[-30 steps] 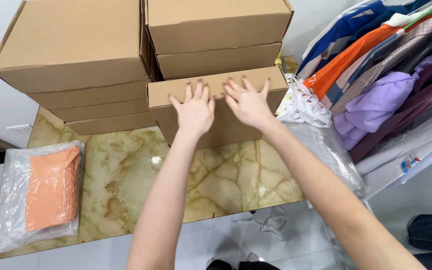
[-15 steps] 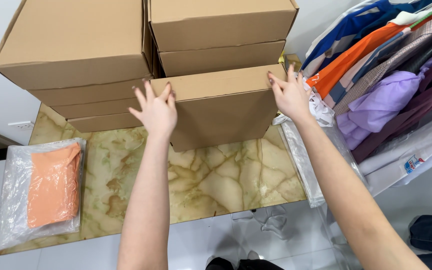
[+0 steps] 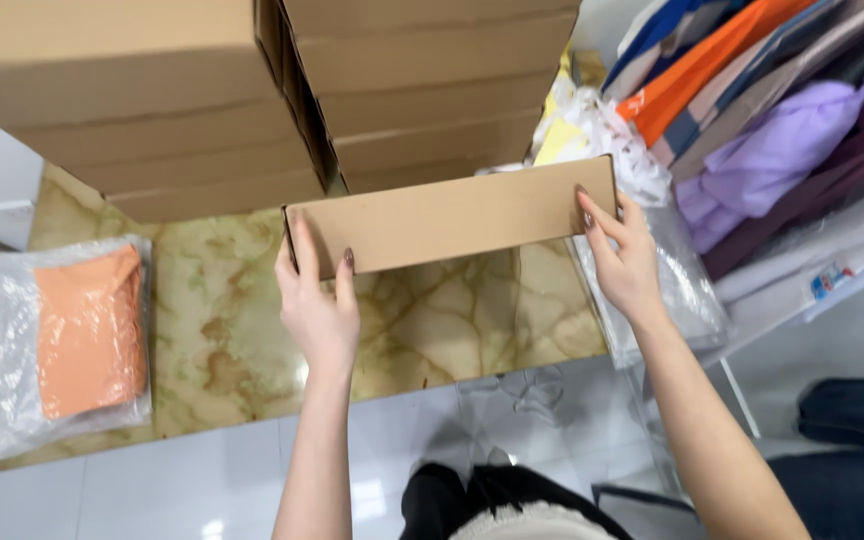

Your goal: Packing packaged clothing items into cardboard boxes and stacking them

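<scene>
I hold the flat cardboard box (image 3: 452,215) by its two ends above the marbled table (image 3: 432,330), my left hand (image 3: 317,305) and right hand (image 3: 627,265) each clasped on an end, and I judge it next needs a level, steady carry toward me.

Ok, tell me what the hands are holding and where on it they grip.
Both hands hold one flat cardboard box by its two short ends: the left hand clasps the left end, the right hand the right end, fingers against the edge.
</scene>
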